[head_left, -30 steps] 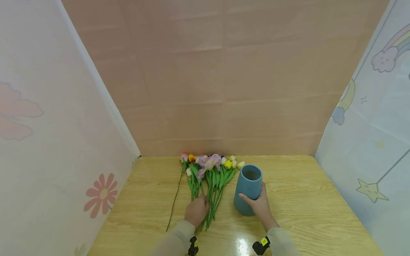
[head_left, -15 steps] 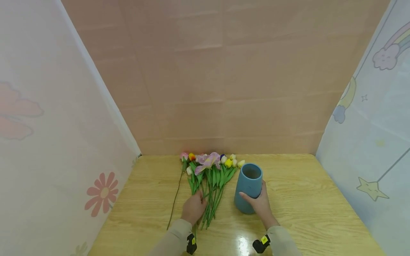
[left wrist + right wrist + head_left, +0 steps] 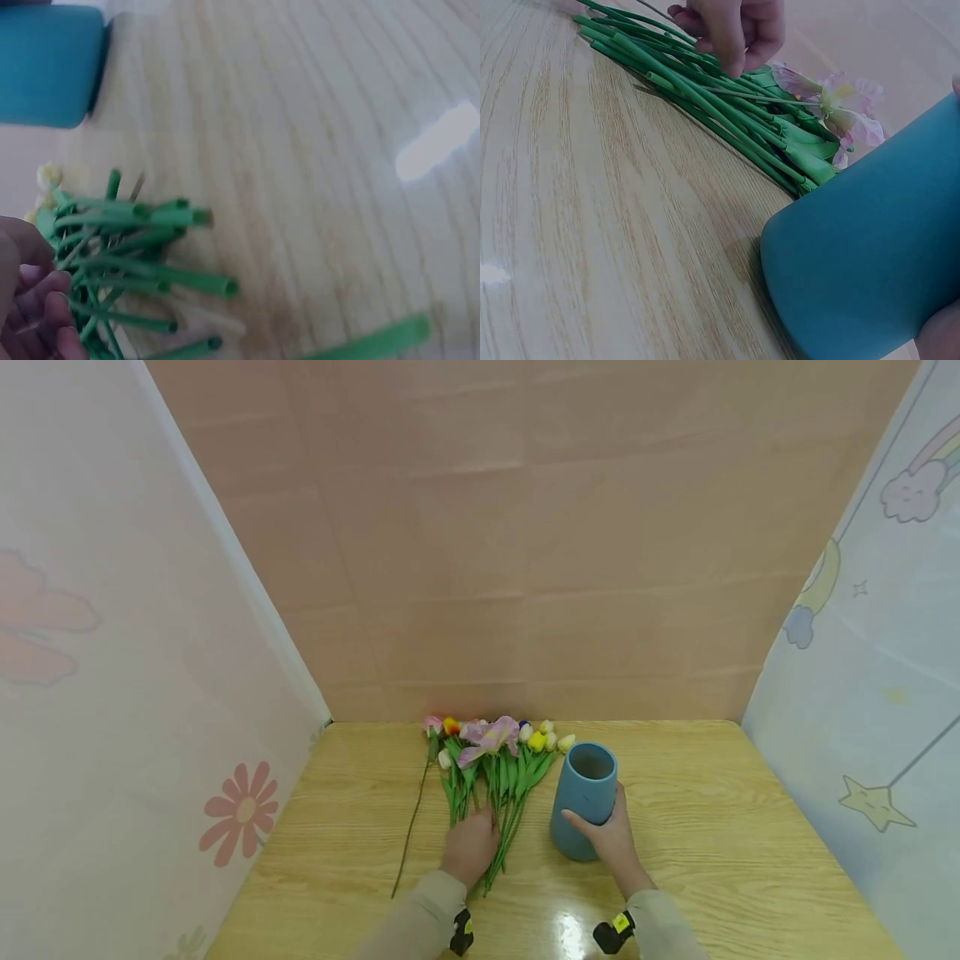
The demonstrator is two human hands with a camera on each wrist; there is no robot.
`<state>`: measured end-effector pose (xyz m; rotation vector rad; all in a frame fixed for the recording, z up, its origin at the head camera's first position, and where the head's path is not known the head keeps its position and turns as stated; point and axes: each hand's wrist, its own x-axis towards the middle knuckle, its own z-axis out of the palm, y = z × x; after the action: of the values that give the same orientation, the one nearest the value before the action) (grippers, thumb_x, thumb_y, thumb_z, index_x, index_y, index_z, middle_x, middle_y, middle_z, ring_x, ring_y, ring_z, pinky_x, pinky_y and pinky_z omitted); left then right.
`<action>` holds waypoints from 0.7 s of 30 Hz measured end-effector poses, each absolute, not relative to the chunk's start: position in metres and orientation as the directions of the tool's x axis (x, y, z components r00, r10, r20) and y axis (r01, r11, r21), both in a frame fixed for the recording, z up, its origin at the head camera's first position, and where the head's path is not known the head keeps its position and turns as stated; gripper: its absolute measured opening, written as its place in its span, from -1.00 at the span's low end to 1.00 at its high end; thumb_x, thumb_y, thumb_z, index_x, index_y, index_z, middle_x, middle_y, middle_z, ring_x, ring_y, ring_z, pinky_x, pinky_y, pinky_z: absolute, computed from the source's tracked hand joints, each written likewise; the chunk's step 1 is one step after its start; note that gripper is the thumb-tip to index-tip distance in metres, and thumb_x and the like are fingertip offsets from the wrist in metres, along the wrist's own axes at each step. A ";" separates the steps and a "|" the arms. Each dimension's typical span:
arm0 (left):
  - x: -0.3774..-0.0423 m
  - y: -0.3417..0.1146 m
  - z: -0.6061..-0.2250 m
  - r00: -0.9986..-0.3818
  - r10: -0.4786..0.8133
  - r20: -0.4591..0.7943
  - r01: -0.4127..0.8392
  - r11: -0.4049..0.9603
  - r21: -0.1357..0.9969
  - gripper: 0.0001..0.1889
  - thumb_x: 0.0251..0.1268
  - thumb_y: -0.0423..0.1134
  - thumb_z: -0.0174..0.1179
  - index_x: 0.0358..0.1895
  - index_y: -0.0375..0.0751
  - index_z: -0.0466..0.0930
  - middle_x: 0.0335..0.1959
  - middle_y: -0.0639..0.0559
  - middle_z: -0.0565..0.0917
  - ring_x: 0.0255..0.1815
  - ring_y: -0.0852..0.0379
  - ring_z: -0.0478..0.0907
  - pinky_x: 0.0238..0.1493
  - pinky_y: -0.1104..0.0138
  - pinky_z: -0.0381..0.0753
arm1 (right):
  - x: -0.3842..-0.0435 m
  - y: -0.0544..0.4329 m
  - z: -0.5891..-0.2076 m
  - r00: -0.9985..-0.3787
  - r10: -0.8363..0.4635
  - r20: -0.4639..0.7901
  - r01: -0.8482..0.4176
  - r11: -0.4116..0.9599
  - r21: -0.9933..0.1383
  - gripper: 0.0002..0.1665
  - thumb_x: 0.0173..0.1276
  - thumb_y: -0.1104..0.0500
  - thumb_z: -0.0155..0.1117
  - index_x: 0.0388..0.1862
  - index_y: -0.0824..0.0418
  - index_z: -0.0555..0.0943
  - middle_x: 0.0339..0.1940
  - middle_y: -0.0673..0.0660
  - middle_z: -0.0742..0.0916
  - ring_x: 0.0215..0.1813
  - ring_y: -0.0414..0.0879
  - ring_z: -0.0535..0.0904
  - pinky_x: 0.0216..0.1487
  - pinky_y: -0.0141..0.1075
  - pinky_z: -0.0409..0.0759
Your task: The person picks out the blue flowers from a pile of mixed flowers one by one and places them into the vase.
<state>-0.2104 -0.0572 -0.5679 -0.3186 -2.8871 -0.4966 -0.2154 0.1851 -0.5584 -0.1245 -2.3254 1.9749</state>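
The flowers (image 3: pixel 516 777) lie in a bunch on the worktop (image 3: pixel 712 835), heads up by the far edge, green stems pointing back at the person. A big pale purple bloom (image 3: pixel 491 737) sits on top. A pink flower (image 3: pixel 432 743) is at the left side, its long thin stem apart from the rest. The blue vase (image 3: pixel 588 793) stands to the right of the bunch, mouth up, with some wood between its bottom and the stems. Wood runs wide from the vase to the right edge, and there is room left of the thin stem too.

The left hand (image 3: pixel 471 845) is over the stems, with leaves and heads in front of it and stem ends poking out past it. Its fingers are bent, but I can't tell if its grip has a stem. The right hand (image 3: pixel 611 837) has its grip curled round the vase, thumb on the near side.

Behind the far edge is a tan wall (image 3: pixel 480 543).
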 end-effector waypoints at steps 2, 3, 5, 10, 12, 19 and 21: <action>-0.209 -0.053 -0.570 -0.952 0.196 0.236 0.253 0.936 0.246 -0.89 0.27 -0.24 0.24 -0.37 -0.12 0.51 -0.75 0.14 0.41 -0.85 0.32 0.25 -0.85 0.44 0.16 | -0.215 0.185 -0.557 -0.993 0.118 0.009 0.010 0.163 -0.987 0.20 0.15 0.09 0.50 0.55 0.02 -0.12 0.46 0.28 0.21 0.46 0.28 0.14 0.30 0.31 0.16; -0.209 -0.051 -0.572 -0.952 0.196 0.236 0.249 0.943 0.222 -0.86 0.26 -0.23 0.24 -0.41 -0.10 0.49 -0.78 0.15 0.39 -0.86 0.33 0.23 -0.87 0.44 0.14 | -0.214 0.185 -0.557 -0.993 0.117 0.007 0.012 0.165 -0.986 0.20 0.15 0.09 0.50 0.55 0.03 -0.12 0.46 0.28 0.21 0.46 0.28 0.13 0.30 0.32 0.16; -0.209 -0.049 -0.574 -0.949 0.191 0.251 0.238 0.956 0.171 -0.87 0.22 -0.23 0.27 -0.40 -0.11 0.51 -0.83 0.15 0.35 -0.90 0.33 0.20 -0.90 0.45 0.10 | -0.215 0.185 -0.557 -0.993 0.114 0.006 0.014 0.168 -0.986 0.20 0.15 0.08 0.50 0.55 0.03 -0.11 0.46 0.29 0.21 0.46 0.29 0.13 0.30 0.32 0.16; -0.209 -0.043 -0.572 -0.958 0.165 0.237 0.197 0.973 0.123 -0.87 0.20 -0.20 0.31 -0.37 -0.16 0.59 -0.86 0.13 0.37 -0.90 0.32 0.23 -0.90 0.44 0.13 | -0.215 0.185 -0.559 -0.993 0.114 0.007 0.011 0.165 -0.986 0.20 0.14 0.08 0.50 0.54 0.04 -0.10 0.45 0.28 0.22 0.45 0.28 0.14 0.29 0.32 0.17; -0.209 -0.041 -0.570 -0.964 0.161 0.210 0.187 0.977 0.107 -0.81 0.22 -0.21 0.29 -0.52 -0.14 0.56 -0.86 0.12 0.38 -0.89 0.32 0.26 -0.89 0.44 0.18 | -0.215 0.185 -0.560 -0.993 0.118 0.009 0.010 0.157 -0.988 0.19 0.13 0.08 0.51 0.54 0.02 -0.10 0.45 0.26 0.22 0.44 0.27 0.15 0.29 0.31 0.17; -0.213 -0.038 -0.572 -0.986 0.112 0.123 0.138 0.964 0.229 -0.45 0.26 -0.25 0.22 -0.85 0.01 0.17 -0.92 0.19 0.20 -0.89 0.34 0.12 -0.88 0.46 0.07 | -0.214 0.186 -0.558 -0.993 0.115 0.009 0.009 0.155 -0.988 0.19 0.15 0.09 0.50 0.54 0.01 -0.11 0.45 0.27 0.22 0.44 0.27 0.14 0.30 0.31 0.16; -0.214 -0.040 -0.575 -0.991 0.083 0.109 0.116 0.931 0.346 -0.43 0.29 -0.26 0.19 -0.84 0.03 0.10 -0.91 0.22 0.10 -0.88 0.33 0.04 -0.86 0.46 0.01 | -0.214 0.186 -0.558 -0.994 0.112 0.009 0.009 0.157 -0.987 0.20 0.15 0.09 0.49 0.55 0.01 -0.11 0.46 0.27 0.21 0.45 0.27 0.14 0.30 0.31 0.16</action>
<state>-0.2140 -0.0403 -0.5751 -0.1552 -2.9960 -0.5460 -0.2141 0.1859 -0.5576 -0.1227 -2.3279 1.9853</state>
